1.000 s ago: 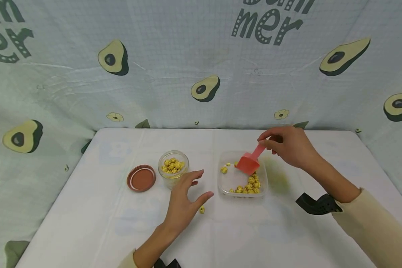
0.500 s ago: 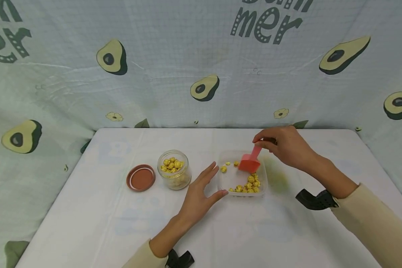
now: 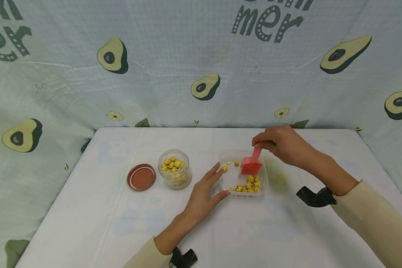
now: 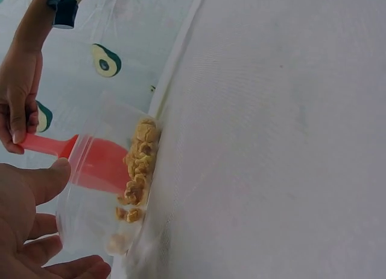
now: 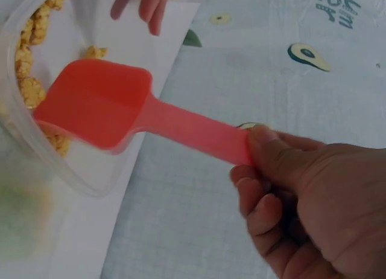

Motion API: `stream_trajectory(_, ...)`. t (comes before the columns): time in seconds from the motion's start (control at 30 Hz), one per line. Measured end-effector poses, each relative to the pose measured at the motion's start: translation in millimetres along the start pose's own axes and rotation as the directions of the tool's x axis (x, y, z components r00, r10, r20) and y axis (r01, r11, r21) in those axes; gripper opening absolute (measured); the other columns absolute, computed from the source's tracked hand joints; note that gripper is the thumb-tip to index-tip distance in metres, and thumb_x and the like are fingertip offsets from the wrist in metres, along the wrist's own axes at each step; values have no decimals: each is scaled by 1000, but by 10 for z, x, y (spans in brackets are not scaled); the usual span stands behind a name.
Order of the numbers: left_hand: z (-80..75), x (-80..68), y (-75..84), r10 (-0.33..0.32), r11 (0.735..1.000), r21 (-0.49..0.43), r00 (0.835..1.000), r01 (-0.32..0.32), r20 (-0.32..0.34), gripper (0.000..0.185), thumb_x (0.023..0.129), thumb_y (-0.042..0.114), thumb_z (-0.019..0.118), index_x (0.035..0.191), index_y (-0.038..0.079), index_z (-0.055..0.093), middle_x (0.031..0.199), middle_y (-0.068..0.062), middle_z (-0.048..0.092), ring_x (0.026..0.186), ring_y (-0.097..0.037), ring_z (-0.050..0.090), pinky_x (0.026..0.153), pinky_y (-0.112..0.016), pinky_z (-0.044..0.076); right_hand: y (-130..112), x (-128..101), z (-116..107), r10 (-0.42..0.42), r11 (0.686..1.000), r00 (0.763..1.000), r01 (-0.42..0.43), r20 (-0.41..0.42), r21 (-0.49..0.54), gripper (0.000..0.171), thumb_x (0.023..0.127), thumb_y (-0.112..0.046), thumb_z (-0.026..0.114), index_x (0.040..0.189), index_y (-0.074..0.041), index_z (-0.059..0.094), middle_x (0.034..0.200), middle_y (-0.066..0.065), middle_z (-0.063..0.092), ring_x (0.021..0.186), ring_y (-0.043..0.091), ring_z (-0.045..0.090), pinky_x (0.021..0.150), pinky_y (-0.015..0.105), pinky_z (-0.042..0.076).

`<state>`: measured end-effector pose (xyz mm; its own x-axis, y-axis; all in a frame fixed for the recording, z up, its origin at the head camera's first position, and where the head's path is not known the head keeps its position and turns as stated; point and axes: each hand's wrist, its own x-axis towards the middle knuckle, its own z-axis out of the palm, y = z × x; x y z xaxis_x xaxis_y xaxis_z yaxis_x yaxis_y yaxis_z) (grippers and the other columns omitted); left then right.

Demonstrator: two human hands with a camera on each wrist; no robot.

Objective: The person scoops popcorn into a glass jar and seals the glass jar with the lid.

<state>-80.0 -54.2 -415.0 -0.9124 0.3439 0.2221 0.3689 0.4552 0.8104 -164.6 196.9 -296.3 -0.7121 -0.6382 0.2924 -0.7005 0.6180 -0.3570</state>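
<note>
The right hand (image 3: pixel 283 144) pinches the handle of a red plastic scoop (image 3: pixel 251 163), whose bowl dips into a clear square plastic container (image 3: pixel 225 182) holding yellow popcorn pieces (image 3: pixel 249 184) near the middle of the white surface (image 3: pixel 104 216). The left hand (image 3: pixel 204 193), fingers spread, touches the container's left side. Just left stand a small glass jar of popcorn (image 3: pixel 174 173) and a brown round lid (image 3: pixel 141 177).
</note>
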Motion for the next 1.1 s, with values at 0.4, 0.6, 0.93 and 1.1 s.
stream_trajectory(0.4, 17, -1, -8, 12, 1000, -4, 1000, -12, 0, 65, 85, 20, 74, 140, -1, 46, 153, -7, 32, 137, -20, 33, 107, -38, 36, -25, -4, -31, -77, 997, 990, 76, 115, 12, 19, 81, -1, 73, 96, -12, 75, 79, -8, 62, 69, 5, 57, 58, 21, 50)
stream_trajectory(0.6, 31, 0, -6, 17, 1000, 2, 1000, -17, -14, 66, 84, 19, 75, 139, -3, 46, 152, -8, 33, 137, -20, 33, 107, -38, 35, -31, -50, -23, -20, 1000, 994, 22, 107, -15, 13, 84, -4, 72, 94, -10, 74, 81, -7, 65, 68, 5, 56, 58, 23, 50)
stream_trajectory(0.93, 29, 7, -2, 8, 1000, -13, 1000, -9, -11, 66, 84, 19, 74, 139, -3, 45, 153, -8, 31, 138, -19, 31, 107, -38, 35, -1, -126, -6, 27, 1000, 999, -27, 17, -12, 13, 84, -5, 73, 93, -15, 74, 80, -9, 63, 67, 4, 52, 57, 23, 47)
stream_trajectory(1.1, 32, 13, -10, 9, 1000, -11, 1000, -10, -13, 66, 84, 19, 74, 139, -3, 46, 153, -7, 32, 137, -19, 31, 107, -38, 35, -6, -145, -19, 65, 998, 996, -65, 59, -7, 11, 85, -6, 71, 94, -12, 74, 81, -8, 65, 68, 5, 53, 59, 25, 49)
